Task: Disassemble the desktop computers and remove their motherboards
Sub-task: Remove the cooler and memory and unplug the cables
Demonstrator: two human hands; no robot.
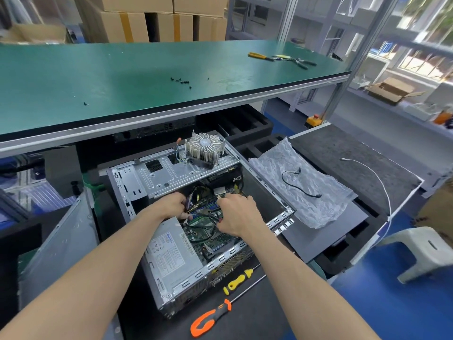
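Nearest to me, below my right forearm, an orange-handled tool (210, 320) and a yellow-handled screwdriver (237, 280) lie on a dark mat, just beside the open computer case (137, 185). Both my arms reach into that case. Under my left forearm sits the grey power supply (166, 251). Between my hands I see the green motherboard (208, 231), inside the case and crossed by black cables. My left hand (171, 204) has its fingers curled around a bundle of wires (193, 204). My right hand (239, 214) is bent over the board with fingers curled down among the cables; I cannot tell what it pinches, if anything. Just beyond my hands, a round finned heatsink (203, 150) rests on the case's metal drive bracket. To the right of my right hand lies a sheet of bubble wrap (306, 192) with a short black cable (299, 182) on it. Farther off, above both hands, a green workbench (98, 77) carries scattered black screws (181, 81) and pliers (282, 58).
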